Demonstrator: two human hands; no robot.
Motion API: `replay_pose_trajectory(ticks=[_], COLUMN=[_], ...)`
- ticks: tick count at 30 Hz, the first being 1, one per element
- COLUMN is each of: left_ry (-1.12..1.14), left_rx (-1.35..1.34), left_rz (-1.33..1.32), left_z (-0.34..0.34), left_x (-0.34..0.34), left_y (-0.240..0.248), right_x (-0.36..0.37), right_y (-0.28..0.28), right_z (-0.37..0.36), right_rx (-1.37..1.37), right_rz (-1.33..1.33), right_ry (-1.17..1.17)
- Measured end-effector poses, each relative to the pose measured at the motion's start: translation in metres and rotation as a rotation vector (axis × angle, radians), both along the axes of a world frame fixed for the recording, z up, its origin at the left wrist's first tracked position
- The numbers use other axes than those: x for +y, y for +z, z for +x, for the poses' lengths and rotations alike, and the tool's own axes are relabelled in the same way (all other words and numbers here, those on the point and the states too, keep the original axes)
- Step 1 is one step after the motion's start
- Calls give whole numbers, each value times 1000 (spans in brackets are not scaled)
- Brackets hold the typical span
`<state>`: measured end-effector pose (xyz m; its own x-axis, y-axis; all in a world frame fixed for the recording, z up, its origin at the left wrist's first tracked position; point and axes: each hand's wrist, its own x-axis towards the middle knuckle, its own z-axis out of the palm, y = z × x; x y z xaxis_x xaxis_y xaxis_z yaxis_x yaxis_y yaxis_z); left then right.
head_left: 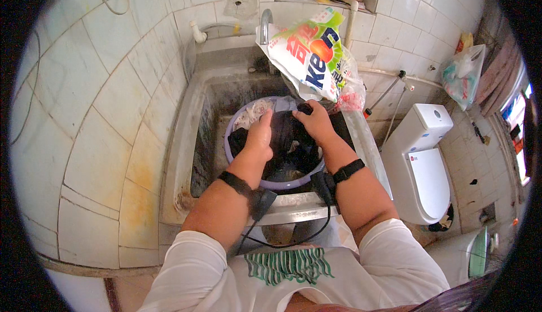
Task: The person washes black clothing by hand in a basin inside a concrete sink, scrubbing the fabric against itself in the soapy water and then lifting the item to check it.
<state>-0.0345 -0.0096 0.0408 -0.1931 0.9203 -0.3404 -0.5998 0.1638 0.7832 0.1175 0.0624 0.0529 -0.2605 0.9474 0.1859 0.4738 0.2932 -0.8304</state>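
Observation:
My left hand [260, 137] and my right hand [317, 123] are above a lavender basin [273, 185] set inside a grey sink. Between them a dark cloth [285, 131] is held up, one side in each hand. My right hand's fingers are closed on its upper edge. My left hand grips the other side with the thumb up, its other fingers mostly hidden. More black fabric lies lower in the basin. At its far left, a pale patterned cloth [252, 114] is bunched against the rim.
A large white and green detergent bag [307, 55] stands behind the basin beside the curved faucet [265, 27]. The sink's stone rim [176, 159] surrounds the basin. To the right is a white toilet [424, 165]. A plastic bag [463, 77] hangs on the wall.

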Motion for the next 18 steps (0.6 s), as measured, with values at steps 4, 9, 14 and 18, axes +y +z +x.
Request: replay_pose_trajectory(ticks=[4,9,14,18], left_ry=[-2,-13,112,-26], left_rx=[-110,-121,-9,-167], left_rz=[5,54,-7,198], left_z=[3,-8,-14,-23], left_x=[-2,-3,2,2], left_y=[7,8,11,3], right_x=[9,-10,0,-7], right_y=[-10,-3,-1,1], right_z=[4,-15,-4,-10], right_rx=[-112,153,4,55], right_rz=[212,61,230,-326], right_ry=[102,211,67,178])
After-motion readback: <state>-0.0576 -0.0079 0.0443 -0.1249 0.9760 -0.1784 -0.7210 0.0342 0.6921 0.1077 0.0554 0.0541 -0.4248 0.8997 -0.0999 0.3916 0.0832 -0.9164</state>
